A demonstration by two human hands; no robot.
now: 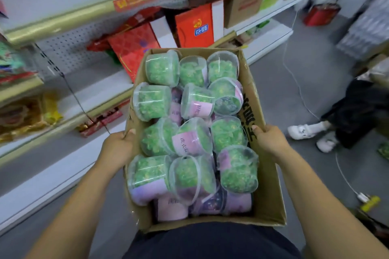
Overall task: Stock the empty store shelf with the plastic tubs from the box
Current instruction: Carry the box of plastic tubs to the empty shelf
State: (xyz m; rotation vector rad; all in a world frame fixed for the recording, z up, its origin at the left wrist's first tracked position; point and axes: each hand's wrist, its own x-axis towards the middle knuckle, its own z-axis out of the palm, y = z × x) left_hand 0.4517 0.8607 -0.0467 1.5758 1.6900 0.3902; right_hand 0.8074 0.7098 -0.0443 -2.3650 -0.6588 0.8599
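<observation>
With left hand (117, 143) and right hand (271, 140) gripping the side walls of the centre-frame box (267, 195), its loosely heaped tubs (195, 139) could spill if it tilts toward the bare shelf (101, 94) at left.

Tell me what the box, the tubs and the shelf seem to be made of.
The box looks like brown corrugated cardboard: matte, creased walls, printed black lettering. The tubs seem clear, glossy thin plastic, since the green contents show through; their pink labels look like paper or film. The shelf appears to be white painted metal, with a perforated back panel.
</observation>
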